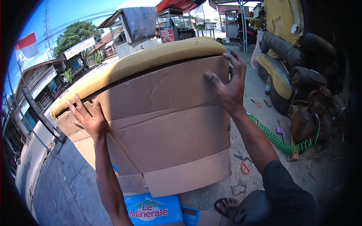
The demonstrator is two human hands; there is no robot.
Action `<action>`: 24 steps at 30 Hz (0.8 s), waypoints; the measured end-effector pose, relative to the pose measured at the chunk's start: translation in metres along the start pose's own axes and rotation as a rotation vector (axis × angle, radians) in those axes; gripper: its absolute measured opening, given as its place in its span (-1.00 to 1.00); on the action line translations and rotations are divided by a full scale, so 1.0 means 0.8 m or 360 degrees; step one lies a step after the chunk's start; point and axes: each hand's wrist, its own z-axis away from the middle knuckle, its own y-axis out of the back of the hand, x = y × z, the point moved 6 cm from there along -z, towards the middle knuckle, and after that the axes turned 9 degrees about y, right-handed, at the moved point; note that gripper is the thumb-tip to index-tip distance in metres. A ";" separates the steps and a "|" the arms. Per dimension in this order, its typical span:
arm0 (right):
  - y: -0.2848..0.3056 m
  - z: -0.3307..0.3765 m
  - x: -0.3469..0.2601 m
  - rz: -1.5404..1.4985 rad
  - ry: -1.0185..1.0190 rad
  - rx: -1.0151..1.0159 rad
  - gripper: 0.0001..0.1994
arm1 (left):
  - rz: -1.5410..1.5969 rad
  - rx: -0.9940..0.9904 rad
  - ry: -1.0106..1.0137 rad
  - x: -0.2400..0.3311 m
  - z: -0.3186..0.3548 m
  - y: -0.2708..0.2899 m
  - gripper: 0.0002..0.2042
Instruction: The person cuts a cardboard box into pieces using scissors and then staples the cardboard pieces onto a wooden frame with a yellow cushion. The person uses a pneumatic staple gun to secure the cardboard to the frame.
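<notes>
A large brown cardboard sheet [169, 124], creased and folded across its lower part, stands tilted in front of me. Along its top runs the thick rounded edge of a yellow foam pad [151, 58]. My left hand [89, 119] lies against the sheet's upper left corner, fingers spread toward the foam and thumb apart. At the upper right edge is my right hand [232, 88], thumb over the cardboard and fingers stretched past the side. Neither hand visibly closes round anything. Whatever lies behind the cardboard is hidden.
Below lies a blue printed carton [154, 209] beside my sandalled foot [227, 207]. Orange-handled scissors [244, 165] and pliers [256, 103] rest on the ground. A green coiled hose [281, 143] stretches toward dark seats [286, 81] with exposed foam at right. A road borders the left.
</notes>
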 end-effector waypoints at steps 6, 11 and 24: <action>0.035 0.084 0.051 -0.0313 -0.0644 -0.0114 -0.71 | -0.0036 0.0037 -0.0157 -0.008 -0.011 0.004 -0.27; 0.031 0.091 0.054 -0.0404 -0.0665 -0.0031 -0.70 | -0.0032 0.0015 -0.0195 0.007 -0.010 0.005 -0.32; 0.027 0.088 0.038 -0.0214 -0.0459 0.0033 -0.68 | -0.0039 -0.0009 -0.0322 0.054 0.016 -0.013 -0.37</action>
